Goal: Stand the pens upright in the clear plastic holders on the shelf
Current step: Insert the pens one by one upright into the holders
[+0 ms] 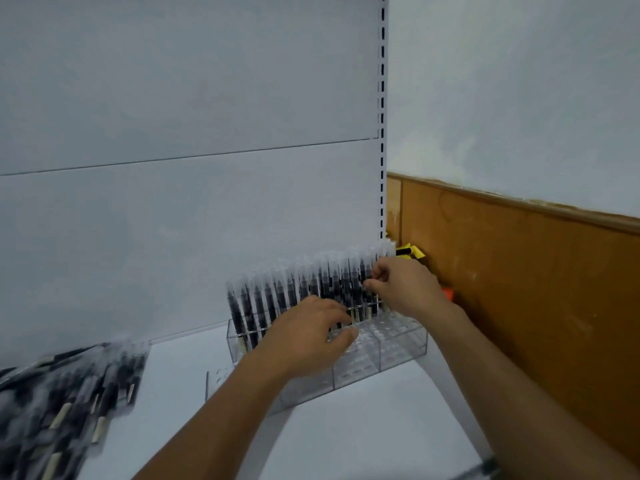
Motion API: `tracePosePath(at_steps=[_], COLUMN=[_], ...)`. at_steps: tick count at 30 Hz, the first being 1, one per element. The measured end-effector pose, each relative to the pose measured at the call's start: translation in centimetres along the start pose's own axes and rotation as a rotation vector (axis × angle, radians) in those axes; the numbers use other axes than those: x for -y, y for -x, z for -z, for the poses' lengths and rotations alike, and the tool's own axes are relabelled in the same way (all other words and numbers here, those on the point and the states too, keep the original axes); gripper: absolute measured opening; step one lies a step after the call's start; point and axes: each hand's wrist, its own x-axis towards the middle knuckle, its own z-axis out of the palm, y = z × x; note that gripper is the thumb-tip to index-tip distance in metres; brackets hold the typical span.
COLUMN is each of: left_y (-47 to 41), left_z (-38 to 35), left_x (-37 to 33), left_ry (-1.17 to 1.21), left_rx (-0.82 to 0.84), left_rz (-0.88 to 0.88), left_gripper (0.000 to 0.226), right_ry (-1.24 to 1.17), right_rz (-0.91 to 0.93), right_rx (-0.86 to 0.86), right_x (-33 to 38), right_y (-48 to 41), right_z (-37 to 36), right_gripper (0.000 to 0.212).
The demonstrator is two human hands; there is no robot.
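Observation:
A clear plastic holder (401, 351) stands on the white shelf (346, 427) against the back panel. Its back rows hold several black pens in clear sleeves (277, 299), upright. My right hand (401, 285) pinches the top of one upright pen near the holder's right end. My left hand (311, 334) rests over the holder's front rows with fingers bent; whether it holds a pen I cannot tell. A loose pile of wrapped black pens (59, 403) lies on the shelf at the left.
The shelf's slotted upright (382, 133) rises at the right of the back panel. A brown wooden panel (519, 278) runs along the right wall. Yellow and orange items (412, 251) sit behind the holder's right end.

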Motion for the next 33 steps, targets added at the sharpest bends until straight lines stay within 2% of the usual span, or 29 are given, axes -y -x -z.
tracePosePath(at_steps=[3, 9, 17, 21, 25, 29, 33], left_y=[0.0, 3.3, 13.6, 20.1, 25.6, 28.3, 28.8], left_z=[1.0, 3.1, 6.0, 6.3, 4.8, 2.6, 1.8], left_x=[-0.3, 1.4, 8.2, 10.7, 11.3, 10.9, 11.2], left_ry=[-0.020, 0.004, -0.043, -0.040, -0.043, 0.010, 0.020], left_rx=[0.053, -0.047, -0.167, -0.225, -0.285, -0.278, -0.251], left_rz=[0.004, 0.069, 0.377, 0.525, 0.641, 0.707, 0.710], left_gripper=[0.050, 0.049, 0.042, 0.041, 0.052, 0.062, 0.061], right_ry=[0.096, 0.282, 0.229, 0.094, -0.067, -0.107, -0.028], right_rz=[-0.010, 0.029, 0.310, 0.486, 0.666, 0.757, 0.780], right_rx=[0.057, 0.114, 0.244, 0.299, 0.389, 0.504, 0.527], right_x=[0.5, 1.9, 10.6, 16.3, 21.4, 24.6, 25.3], right_y=[0.4, 1.6, 3.6, 6.0, 9.6, 12.5, 12.8], right_z=[1.0, 2.2, -1.6, -5.1, -9.0, -13.3, -16.6], right_gripper=[0.022, 0.033, 0.026, 0.033, 0.039, 0.039, 0.046])
